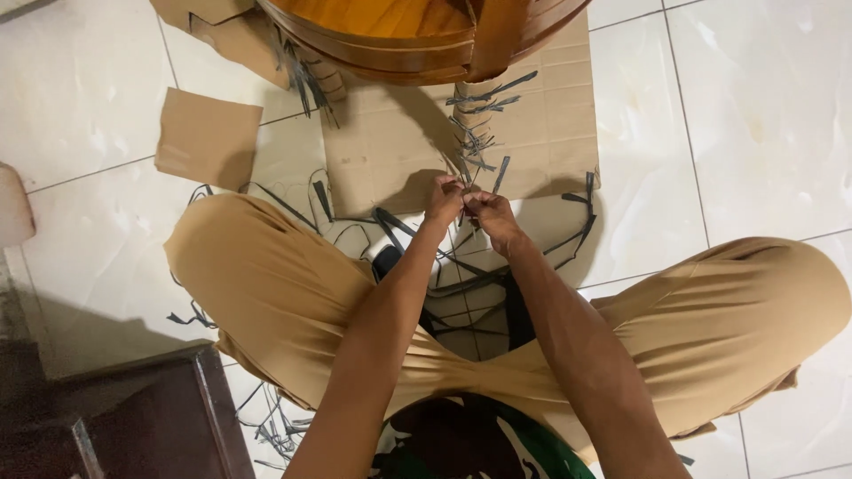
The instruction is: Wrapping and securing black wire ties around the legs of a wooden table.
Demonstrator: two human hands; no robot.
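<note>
Head view looks down on a person sitting on a pale tiled floor (763,115) with knees spread wide in tan trousers (266,284). Nearest, at the lower left, stands the corner of a dark wooden piece of furniture (151,417). Both forearms reach forward between the knees. The left hand (444,200) and the right hand (490,213) meet almost touching, each with fingers pinched narrowly on a thin dark strip (465,191); how the strip runs between them is too small to tell. Around and beneath the hands, loose dark strips (461,275) lie scattered over the tiles, more near the left knee. Just beyond the hands lies a flat cardboard sheet (399,142) bearing a cluster of short dark offcuts (479,124). A smaller cardboard square (209,137) sits farther left. Farthest, at the top edge, a round polished wooden table (417,31) rests over the cardboard.
</note>
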